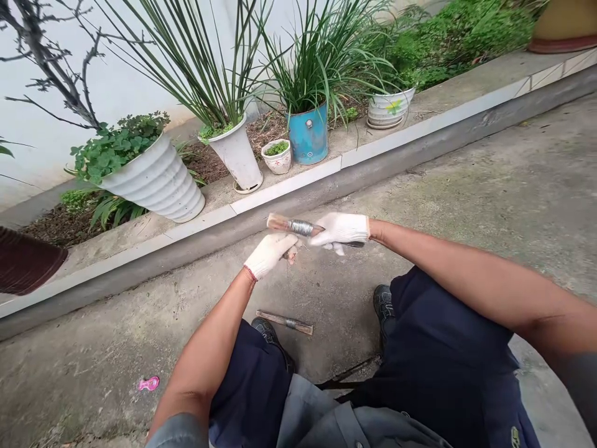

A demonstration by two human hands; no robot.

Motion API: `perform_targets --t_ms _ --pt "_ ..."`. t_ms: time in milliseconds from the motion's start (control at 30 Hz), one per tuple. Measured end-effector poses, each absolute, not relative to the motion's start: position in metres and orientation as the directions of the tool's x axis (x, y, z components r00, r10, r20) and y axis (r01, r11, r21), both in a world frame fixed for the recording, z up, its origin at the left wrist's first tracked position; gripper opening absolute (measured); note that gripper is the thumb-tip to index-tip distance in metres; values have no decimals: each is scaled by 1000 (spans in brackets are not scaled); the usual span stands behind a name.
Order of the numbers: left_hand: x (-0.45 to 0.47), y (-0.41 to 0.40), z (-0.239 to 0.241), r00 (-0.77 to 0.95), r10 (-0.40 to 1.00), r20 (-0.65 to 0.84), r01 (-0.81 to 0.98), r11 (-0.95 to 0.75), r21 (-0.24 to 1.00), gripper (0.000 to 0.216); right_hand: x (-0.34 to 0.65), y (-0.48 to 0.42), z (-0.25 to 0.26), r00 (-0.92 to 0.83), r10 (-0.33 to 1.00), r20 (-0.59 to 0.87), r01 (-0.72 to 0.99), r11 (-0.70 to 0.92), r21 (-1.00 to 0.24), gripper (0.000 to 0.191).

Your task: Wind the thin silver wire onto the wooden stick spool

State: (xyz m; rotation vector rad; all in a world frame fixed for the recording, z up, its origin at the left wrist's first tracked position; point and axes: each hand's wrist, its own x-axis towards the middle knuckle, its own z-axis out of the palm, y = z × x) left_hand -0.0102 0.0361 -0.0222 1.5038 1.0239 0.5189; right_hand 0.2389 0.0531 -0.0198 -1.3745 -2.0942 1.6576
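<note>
My right hand [344,228], in a white knitted glove, is closed around one end of a wooden stick wound with silvery wire [301,228]. A thin dark piece juts out below that hand; I cannot tell what it is. Just left of it, my left hand [267,254], gloved too, has its thumb and fingers pressed together at a small pinkish-brown crumpled bit [291,254], whose kind is unclear. Between my feet a second wire-wound wooden stick [284,322] lies on the concrete.
A low tiled curb [289,182] runs across in front, bearing a white ribbed pot [156,180], a tall white pot [239,155], a small pot [278,160], a blue pot [308,135] and a white bowl planter [390,107]. A pink object [149,383] lies on the ground at left.
</note>
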Motion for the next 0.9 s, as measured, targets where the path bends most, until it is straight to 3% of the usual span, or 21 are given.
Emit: perform_targets --t_ms 67,167,267,400,533,633,733,800,900 --pt "-6 34 -24 493 827 -271 360 90 929 30 237 61 -20 -428 828 -362 673 24 -740 41" --pt "-2 30 -28 513 796 -321 448 70 891 25 239 72 -25 -239 936 -259 898 112 -426 40" --pt "-1 28 -32 536 755 -377 591 -17 806 26 241 77 -28 -169 962 -215 976 133 -174 39" --pt "-3 29 -30 553 740 -383 706 -173 687 28 235 73 -30 -177 939 -295 984 176 -28 33" --pt "-10 35 -22 560 780 -280 767 -359 532 36 227 67 -37 -328 869 -369 927 373 53 32" --pt "-16 40 -19 566 788 -242 779 -417 467 35 228 62 -45 -495 737 -460 829 559 5 23" --pt "-21 45 -20 570 772 -280 781 -405 474 37 232 56 -47 -638 613 -466 749 634 -192 26" --pt "-23 48 -23 596 756 -271 751 -405 522 40 236 51 -43 -677 570 -465 734 571 -367 35" --pt "-22 48 -26 631 738 -239 651 -337 680 40 241 49 -34 -641 605 -472 744 339 -576 43"
